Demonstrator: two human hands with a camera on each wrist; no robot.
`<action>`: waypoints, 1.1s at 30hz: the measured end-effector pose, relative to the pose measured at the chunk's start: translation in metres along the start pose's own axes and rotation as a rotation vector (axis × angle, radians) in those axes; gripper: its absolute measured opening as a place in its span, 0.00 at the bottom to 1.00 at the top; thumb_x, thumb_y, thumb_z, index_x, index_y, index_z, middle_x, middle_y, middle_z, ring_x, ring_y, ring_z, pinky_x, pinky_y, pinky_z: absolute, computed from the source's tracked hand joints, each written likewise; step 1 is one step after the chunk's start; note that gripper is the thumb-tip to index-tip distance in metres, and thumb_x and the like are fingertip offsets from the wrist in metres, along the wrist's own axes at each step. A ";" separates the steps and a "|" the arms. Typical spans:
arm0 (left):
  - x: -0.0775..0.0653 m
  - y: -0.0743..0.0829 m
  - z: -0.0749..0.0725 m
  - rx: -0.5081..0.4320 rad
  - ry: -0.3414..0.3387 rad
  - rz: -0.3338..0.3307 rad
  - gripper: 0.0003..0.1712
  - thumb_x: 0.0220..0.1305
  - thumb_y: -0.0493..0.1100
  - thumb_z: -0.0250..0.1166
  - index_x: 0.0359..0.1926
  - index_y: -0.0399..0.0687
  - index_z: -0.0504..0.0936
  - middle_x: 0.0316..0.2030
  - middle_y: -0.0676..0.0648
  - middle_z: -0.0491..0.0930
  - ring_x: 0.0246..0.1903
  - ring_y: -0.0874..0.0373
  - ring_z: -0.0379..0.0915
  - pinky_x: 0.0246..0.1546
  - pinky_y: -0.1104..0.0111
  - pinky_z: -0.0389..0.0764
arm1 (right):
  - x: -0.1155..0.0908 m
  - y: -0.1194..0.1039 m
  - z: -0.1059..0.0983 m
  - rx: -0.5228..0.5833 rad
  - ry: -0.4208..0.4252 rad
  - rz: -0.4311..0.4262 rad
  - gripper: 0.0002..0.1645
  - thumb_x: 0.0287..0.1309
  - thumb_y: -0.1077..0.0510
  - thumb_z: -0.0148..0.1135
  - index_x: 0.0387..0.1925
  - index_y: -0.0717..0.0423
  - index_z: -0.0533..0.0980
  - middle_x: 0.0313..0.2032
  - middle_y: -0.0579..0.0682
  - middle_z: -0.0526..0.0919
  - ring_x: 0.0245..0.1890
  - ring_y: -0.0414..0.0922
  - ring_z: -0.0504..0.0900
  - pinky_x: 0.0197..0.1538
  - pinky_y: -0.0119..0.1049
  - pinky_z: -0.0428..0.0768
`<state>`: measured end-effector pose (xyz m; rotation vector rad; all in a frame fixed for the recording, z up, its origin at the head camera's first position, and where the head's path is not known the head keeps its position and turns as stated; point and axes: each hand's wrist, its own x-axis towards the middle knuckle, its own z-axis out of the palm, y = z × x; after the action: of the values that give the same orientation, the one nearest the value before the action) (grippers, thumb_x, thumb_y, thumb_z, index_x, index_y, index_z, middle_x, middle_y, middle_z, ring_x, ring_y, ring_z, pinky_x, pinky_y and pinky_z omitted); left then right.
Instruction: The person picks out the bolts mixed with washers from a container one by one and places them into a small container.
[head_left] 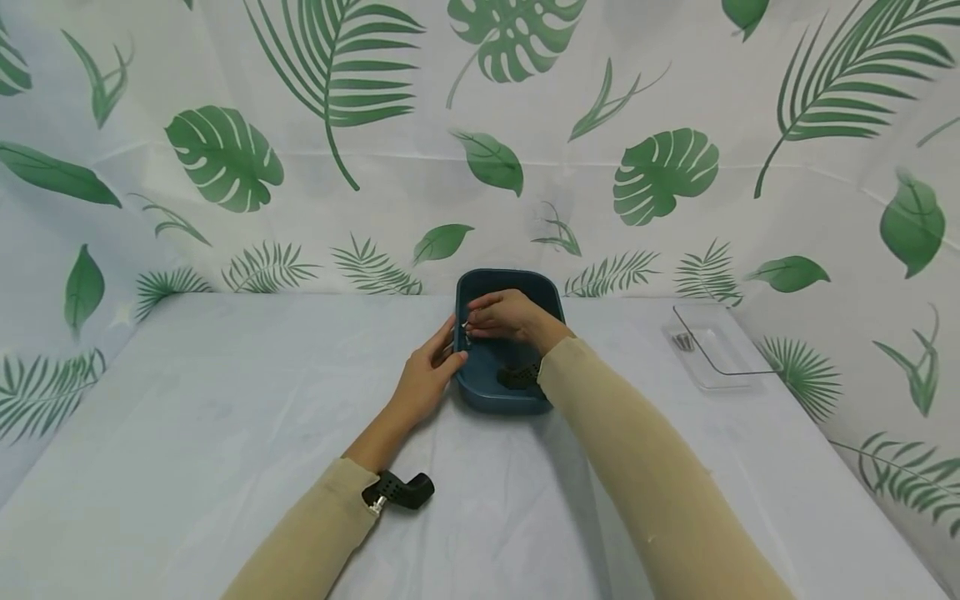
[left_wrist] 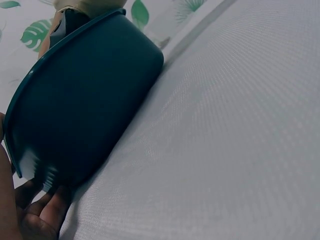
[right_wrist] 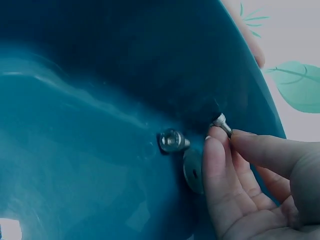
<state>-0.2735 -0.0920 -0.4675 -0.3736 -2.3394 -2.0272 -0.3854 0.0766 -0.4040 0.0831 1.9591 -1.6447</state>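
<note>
A dark blue plastic basin (head_left: 495,404) stands on the table in front of me. My right hand (head_left: 506,315) reaches into it. Thumb and fingertips pinch a small metal screw (right_wrist: 221,123), seen close in the right wrist view. Beside those fingers, a second short metal screw (right_wrist: 172,141) and a flat round washer (right_wrist: 192,171) lie against the basin's inner side. My left hand (head_left: 426,375) rests along the left outer wall, its thumb at the rim. The left wrist view shows its fingers (left_wrist: 52,210) touching the outside of the basin.
To the right on the white-covered table (head_left: 247,400) stands a clear plastic tray (head_left: 720,379). Several small metal pieces (head_left: 683,342) lie in its left part. A leaf-printed cloth (head_left: 555,175) hangs behind the table. Each wrist carries a black camera mount (head_left: 401,490).
</note>
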 end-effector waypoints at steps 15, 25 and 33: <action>0.001 0.000 0.001 -0.010 0.008 -0.011 0.37 0.73 0.43 0.59 0.79 0.57 0.58 0.74 0.40 0.66 0.71 0.46 0.68 0.69 0.56 0.72 | -0.003 0.000 0.003 -0.036 0.023 0.026 0.24 0.70 0.65 0.59 0.65 0.58 0.75 0.62 0.58 0.81 0.43 0.43 0.86 0.49 0.34 0.87; 0.000 0.001 0.001 0.012 0.005 -0.013 0.37 0.74 0.44 0.58 0.79 0.58 0.57 0.74 0.41 0.66 0.71 0.47 0.68 0.69 0.56 0.73 | -0.007 0.000 0.002 -0.035 0.030 0.052 0.23 0.70 0.64 0.58 0.65 0.59 0.76 0.63 0.57 0.81 0.51 0.44 0.85 0.63 0.41 0.82; 0.000 0.001 0.000 0.010 0.002 0.001 0.37 0.74 0.43 0.59 0.79 0.57 0.58 0.74 0.39 0.66 0.71 0.45 0.67 0.69 0.55 0.73 | -0.010 -0.001 -0.002 0.081 0.030 0.075 0.23 0.69 0.67 0.59 0.63 0.62 0.76 0.58 0.58 0.83 0.52 0.49 0.87 0.57 0.40 0.85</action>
<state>-0.2737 -0.0917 -0.4669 -0.3718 -2.3469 -2.0139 -0.3780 0.0817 -0.3985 0.2107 1.8878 -1.6820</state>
